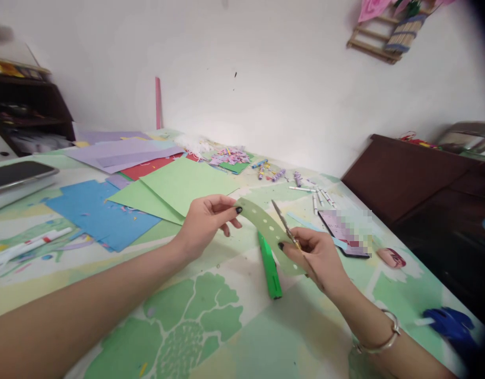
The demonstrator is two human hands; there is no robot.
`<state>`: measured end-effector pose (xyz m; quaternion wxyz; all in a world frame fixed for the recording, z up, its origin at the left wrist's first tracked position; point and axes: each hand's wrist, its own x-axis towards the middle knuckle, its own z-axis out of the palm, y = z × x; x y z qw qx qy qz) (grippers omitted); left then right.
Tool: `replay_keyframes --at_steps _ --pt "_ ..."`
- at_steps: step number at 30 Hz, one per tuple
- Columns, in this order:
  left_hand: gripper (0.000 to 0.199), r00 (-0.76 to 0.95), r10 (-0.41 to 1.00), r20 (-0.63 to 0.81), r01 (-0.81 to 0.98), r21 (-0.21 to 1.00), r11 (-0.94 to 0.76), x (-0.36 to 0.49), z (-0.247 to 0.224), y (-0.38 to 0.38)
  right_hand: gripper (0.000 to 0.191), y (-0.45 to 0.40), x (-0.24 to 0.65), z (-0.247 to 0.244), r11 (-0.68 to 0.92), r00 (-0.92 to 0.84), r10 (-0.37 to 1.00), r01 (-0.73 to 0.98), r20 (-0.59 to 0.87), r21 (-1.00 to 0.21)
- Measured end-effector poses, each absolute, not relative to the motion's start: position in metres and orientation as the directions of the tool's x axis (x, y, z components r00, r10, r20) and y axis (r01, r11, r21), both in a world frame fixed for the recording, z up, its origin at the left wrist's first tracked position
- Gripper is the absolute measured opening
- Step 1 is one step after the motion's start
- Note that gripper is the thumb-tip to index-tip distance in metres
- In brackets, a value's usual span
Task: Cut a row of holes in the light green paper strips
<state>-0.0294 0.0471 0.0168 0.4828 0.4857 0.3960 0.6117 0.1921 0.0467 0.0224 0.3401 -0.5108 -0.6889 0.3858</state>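
A light green paper strip (pixel 262 214) with a row of pale dots curves between my two hands above the table. My left hand (pixel 211 218) pinches its upper left end between thumb and fingers. My right hand (pixel 315 254) is closed round a pair of scissors (pixel 282 216), whose blades point up and to the left, and its thumb presses on the strip's lower part. The scissors' handles are mostly hidden by the hand. Beneath the strip lies a long bright green plastic tool (pixel 270 271), partly covered; its kind I cannot make out.
Green paper sheets (pixel 191 184), a blue sheet (pixel 100 210) and purple sheets (pixel 124 155) lie left. Paper scraps (pixel 230 156) are heaped at the back. White markers (pixel 321 199), a phone (pixel 345 234), an eraser (pixel 391 258) and a dark blue object (pixel 450 323) are right.
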Motion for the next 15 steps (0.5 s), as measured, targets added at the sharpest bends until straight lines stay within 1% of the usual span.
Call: replay_keyframes --at_steps 2,5,9,15 --pt "0.017 -0.062 0.976 0.208 -0.207 0.954 -0.217 -0.0313 0.0171 0.048 0.019 0.0473 0.1933 0.0257 0.098 -0.307 0.951 0.396 -0.031 -0.913" --pt "0.019 -0.037 0.98 0.193 -0.24 0.951 -0.197 -0.0331 0.0175 0.0484 0.018 0.0476 0.196 0.0268 -0.037 -0.43 0.887 0.298 -0.168 -0.954" --pt "0.023 0.041 0.986 0.159 -0.295 0.945 -0.141 -0.0323 0.0187 0.0466 0.018 0.0476 0.1978 0.0237 -0.085 -0.528 0.826 0.227 -0.196 -0.97" --pt "0.029 0.099 0.987 0.124 -0.346 0.935 -0.082 -0.0305 0.0197 0.045 0.021 0.0488 0.1975 0.021 -0.11 -0.561 0.801 0.209 -0.211 -0.972"
